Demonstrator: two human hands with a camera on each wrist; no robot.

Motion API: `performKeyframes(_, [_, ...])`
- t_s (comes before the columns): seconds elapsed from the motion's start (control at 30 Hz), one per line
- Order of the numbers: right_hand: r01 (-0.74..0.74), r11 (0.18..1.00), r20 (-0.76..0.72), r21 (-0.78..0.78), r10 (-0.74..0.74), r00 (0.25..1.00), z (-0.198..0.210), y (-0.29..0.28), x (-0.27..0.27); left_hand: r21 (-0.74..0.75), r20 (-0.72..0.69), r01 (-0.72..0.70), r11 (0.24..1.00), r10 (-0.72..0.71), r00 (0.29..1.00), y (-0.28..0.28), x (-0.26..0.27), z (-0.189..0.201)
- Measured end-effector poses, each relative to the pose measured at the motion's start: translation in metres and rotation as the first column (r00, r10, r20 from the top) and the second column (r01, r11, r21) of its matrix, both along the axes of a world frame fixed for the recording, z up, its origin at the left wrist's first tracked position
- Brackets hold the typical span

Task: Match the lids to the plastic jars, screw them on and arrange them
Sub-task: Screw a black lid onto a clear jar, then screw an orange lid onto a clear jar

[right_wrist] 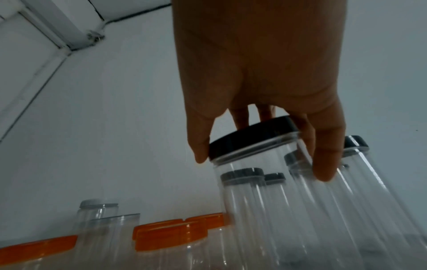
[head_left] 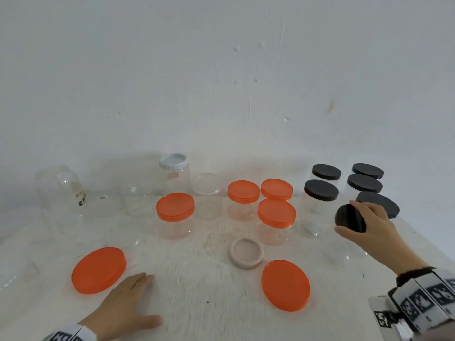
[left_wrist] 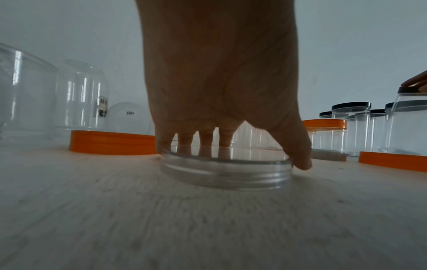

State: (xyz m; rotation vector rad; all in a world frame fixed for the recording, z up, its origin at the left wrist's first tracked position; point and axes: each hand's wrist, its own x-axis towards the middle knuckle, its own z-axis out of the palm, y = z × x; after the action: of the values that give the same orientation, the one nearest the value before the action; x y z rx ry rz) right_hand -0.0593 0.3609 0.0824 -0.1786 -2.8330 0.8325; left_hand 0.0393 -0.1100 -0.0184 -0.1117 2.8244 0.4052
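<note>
The right hand (head_left: 366, 222) grips a black lid (right_wrist: 251, 138) atop a tilted clear jar (right_wrist: 277, 210) at the table's (head_left: 197, 303) right side, beside five black-lidded jars. The left hand (left_wrist: 221, 91) rests near the front edge, fingertips curled around a clear lid (left_wrist: 226, 171) lying flat.

Clear jar (right_wrist: 277, 210) base cut off

orange lids (head_left: 99, 270), black lids (head_left: 326, 172), clear jars (head_left: 58, 184), white speckled table (head_left: 202, 299)
</note>
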Motion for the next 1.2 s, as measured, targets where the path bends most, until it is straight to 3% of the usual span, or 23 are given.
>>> performKeyframes(0.47, [0.204,0.947,0.045,0.249,-0.222,0.974,-0.013,-0.014,-0.020,0.037,-0.026,0.001,0.999,0.000,1.000,-0.027,-0.004,-0.004])
performKeyframes(0.6, [0.196,0.939,0.008,0.282,-0.207,0.978,-0.009,-0.041,-0.022,0.037,-0.025,0.008,0.999,-0.008,1.000,-0.032,-0.007,-0.010])
performKeyframes(0.7, [0.096,0.954,-0.046,0.283,-0.086,0.995,-0.001,-0.086,-0.026,0.053,-0.011,0.021,0.998,-0.020,1.000,-0.037,-0.010,-0.014])
performKeyframes(0.83, [-0.175,0.963,-0.040,0.206,0.187,0.982,0.010,-0.167,-0.037,0.062,-0.006,0.042,0.997,-0.041,0.999,-0.041,-0.013,-0.018])
performKeyframes(1.03, [-0.584,0.807,-0.041,0.089,0.589,0.807,0.012,-0.315,-0.055,0.083,-0.033,0.051,0.995,-0.048,0.998,-0.043,-0.013,-0.025])
performKeyframes(1.2, [-0.723,0.691,-0.023,0.010,0.723,0.690,0.001,-0.422,-0.082,0.067,-0.049,0.087,0.994,-0.084,0.995,-0.044,-0.014,-0.027])
